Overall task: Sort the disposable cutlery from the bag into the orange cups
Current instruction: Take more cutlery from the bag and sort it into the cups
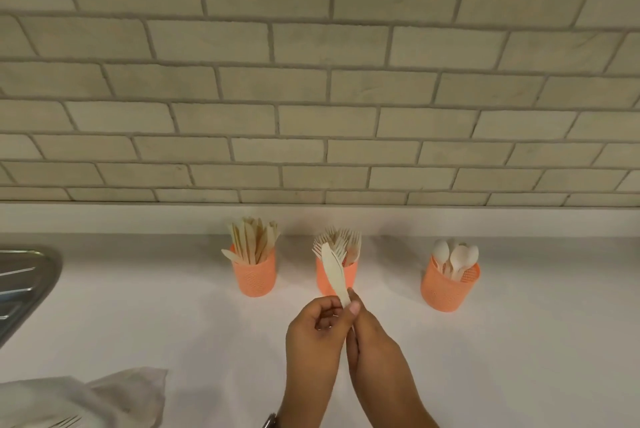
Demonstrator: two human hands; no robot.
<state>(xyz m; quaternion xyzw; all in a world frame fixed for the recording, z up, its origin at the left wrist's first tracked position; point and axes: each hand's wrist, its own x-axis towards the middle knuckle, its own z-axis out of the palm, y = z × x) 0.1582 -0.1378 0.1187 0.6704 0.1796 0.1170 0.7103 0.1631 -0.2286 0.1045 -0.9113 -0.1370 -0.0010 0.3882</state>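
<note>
Holds left hand (pixel 311 334) and right hand (pixel 372 334) together at near centre, forearms entering from the near edge. Pinches wooden knife (pixel 333 268) handle between right thumb and forefinger; curls left fingers beside it, grip unclear.

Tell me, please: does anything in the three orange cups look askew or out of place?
One knife in the left cup leans far out over its left rim; the others stand nearly upright. Nothing is spilled.

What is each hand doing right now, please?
Left hand: curled beside the knife; grip cannot be told.
Right hand: pinches the knife's handle.
</note>
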